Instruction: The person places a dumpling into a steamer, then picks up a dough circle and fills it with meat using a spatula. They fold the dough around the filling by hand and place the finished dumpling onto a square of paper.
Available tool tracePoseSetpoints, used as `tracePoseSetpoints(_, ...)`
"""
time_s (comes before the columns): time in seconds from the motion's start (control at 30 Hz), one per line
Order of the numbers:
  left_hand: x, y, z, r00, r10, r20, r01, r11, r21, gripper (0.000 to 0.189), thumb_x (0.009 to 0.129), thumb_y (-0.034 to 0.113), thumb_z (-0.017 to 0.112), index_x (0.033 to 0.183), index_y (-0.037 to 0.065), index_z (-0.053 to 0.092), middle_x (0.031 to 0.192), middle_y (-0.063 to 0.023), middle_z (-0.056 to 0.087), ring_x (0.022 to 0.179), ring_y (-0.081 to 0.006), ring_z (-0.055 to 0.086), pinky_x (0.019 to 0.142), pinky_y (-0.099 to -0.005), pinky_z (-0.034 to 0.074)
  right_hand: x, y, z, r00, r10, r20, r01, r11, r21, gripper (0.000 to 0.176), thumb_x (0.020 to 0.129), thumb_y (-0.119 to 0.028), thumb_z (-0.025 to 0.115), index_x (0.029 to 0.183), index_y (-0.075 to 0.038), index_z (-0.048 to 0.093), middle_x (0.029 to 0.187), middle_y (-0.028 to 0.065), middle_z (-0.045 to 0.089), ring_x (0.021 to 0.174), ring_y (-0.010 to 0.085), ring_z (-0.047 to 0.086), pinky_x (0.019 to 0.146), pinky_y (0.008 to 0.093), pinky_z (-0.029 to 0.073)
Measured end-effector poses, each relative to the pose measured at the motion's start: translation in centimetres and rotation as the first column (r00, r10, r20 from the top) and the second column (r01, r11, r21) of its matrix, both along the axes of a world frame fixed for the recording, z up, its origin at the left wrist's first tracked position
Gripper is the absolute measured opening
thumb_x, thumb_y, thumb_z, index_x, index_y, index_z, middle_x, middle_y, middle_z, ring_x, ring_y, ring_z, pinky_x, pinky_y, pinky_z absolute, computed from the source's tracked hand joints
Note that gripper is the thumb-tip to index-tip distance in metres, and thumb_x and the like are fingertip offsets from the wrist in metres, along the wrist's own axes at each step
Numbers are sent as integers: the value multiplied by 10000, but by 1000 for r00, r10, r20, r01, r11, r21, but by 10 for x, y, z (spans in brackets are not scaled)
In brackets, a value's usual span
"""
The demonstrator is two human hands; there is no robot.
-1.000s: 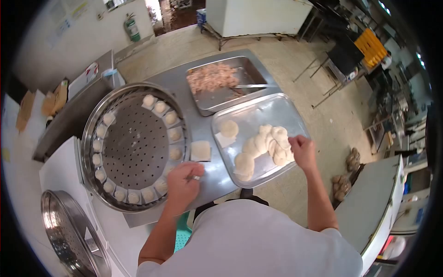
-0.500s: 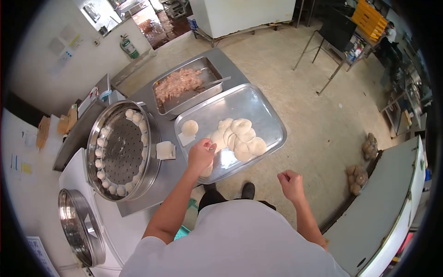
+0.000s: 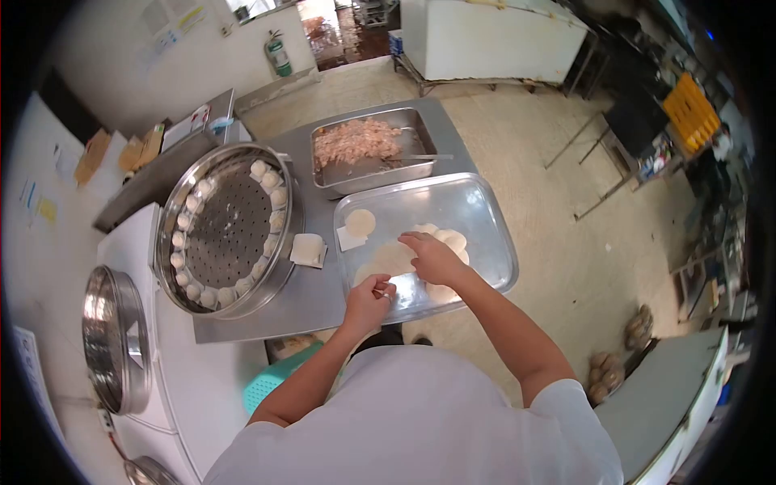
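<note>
On a metal tray (image 3: 489, 212) lie several thin round dough wrappers (image 3: 393, 257), some overlapping. My right hand (image 3: 435, 260) reaches over them, fingers stretched to the left and touching the top of the pile. At the tray's near edge, my left hand (image 3: 369, 305) has its fingers curled together close to the wrappers; what they hold, if anything, is hidden. A single dough wrapper (image 3: 360, 222) rests apart at the tray's left side, partly over a white paper square (image 3: 351, 239). Part of the pile is covered by my right hand.
Behind the tray stands a deep pan (image 3: 339, 187) of pinkish filling (image 3: 358, 141) with a metal utensil. Left is a perforated steamer (image 3: 222, 222) with several small dumplings (image 3: 208, 298) around its rim. A stack of paper squares (image 3: 308, 250) sits between steamer and tray.
My right hand has come from beside my body, off the tray, onto the wrappers. My left hand sits nearer the tray's front edge. The camera view has shifted.
</note>
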State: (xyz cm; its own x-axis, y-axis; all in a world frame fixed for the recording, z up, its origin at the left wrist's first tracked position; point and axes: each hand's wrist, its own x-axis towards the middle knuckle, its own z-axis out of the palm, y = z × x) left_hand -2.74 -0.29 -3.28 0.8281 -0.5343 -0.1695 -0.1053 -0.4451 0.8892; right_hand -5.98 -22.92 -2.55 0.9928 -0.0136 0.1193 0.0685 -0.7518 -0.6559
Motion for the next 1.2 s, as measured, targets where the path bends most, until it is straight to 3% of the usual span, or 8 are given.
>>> tracePoseSetpoints(0.2, 4, 23, -16, 987, 103, -126, -123, 978, -168, 318, 951, 157, 720, 1219, -11, 683, 931, -94, 739, 750, -137, 648, 725, -297, 552, 48, -10, -10, 949, 194, -249, -291, 844, -450, 463, 723, -121, 799, 1171, -63, 693, 1206, 95, 646, 1144, 306, 576, 1003, 393, 486)
tracePoseSetpoints(0.4, 20, 41, -15, 969, 196, -149, -222, 957, -188, 308, 950, 136, 724, 1213, -19, 682, 924, -85, 731, 755, -122, 641, 717, -284, 549, 48, -20, 0, 949, 279, -149, -316, 834, -452, 240, 719, -151, 809, 899, -50, 687, 1061, 76, 662, 1093, 288, 568, 959, 404, 479)
tracePoseSetpoints(0.57, 24, 36, -10, 954, 241, -176, -278, 934, -224, 297, 988, 95, 680, 1249, -42, 646, 979, -71, 713, 878, -118, 658, 790, -279, 551, 41, -20, 19, 970, 131, -204, -123, 991, 51, 136, 791, -92, 760, 826, -39, 640, 831, 56, 655, 839, 201, 635, 725, 360, 518)
tracePoseSetpoints(0.67, 26, 28, -13, 886, 187, -425, -364, 849, -384, 365, 1036, 204, 640, 1306, -39, 602, 1123, -116, 714, 982, -162, 684, 860, -321, 570, 39, -20, 53, 952, 29, -305, 151, 821, 550, 126, 869, -81, 737, 828, -22, 633, 790, 33, 651, 706, 137, 622, 606, 289, 489)
tracePoseSetpoints(0.8, 23, -5, 31, 445, -249, -860, -626, 600, -498, 485, 1068, 349, 570, 1389, -13, 535, 1318, -161, 645, 1141, -237, 669, 954, -396, 572, 23, -11, 72, 939, 98, -331, 280, 347, 895, 135, 943, -95, 717, 919, 26, 663, 860, 45, 682, 717, 122, 643, 608, 259, 518)
tracePoseSetpoints(0.87, 13, -26, 59, 334, -425, -841, -679, 510, -527, 525, 1071, 396, 548, 1418, 4, 512, 1374, -168, 609, 1198, -264, 650, 989, -426, 565, 15, -12, 66, 907, 97, -411, 295, 549, 782, 154, 948, -101, 719, 985, 43, 677, 888, 71, 699, 756, 142, 670, 640, 283, 557)
tracePoseSetpoints(1.07, -8, -58, 32, 699, 33, -714, -423, 824, -376, 383, 1005, 219, 690, 1305, -12, 629, 1228, -99, 686, 1061, -217, 685, 905, -361, 575, -7, -29, 53, 862, 110, -494, 374, 519, 769, 213, 978, -140, 706, 1051, 60, 705, 911, 93, 720, 759, 155, 704, 671, 307, 611)
tracePoseSetpoints(1.2, -9, -65, 39, 835, 76, -544, -213, 958, -192, 238, 951, 115, 741, 1155, -6, 725, 1048, -49, 725, 941, -147, 659, 806, -304, 536, -12, -39, 58, 855, 171, -490, 288, 629, 722, 231, 994, -174, 687, 1029, 54, 704, 862, 81, 709, 690, 133, 674, 609, 290, 577)
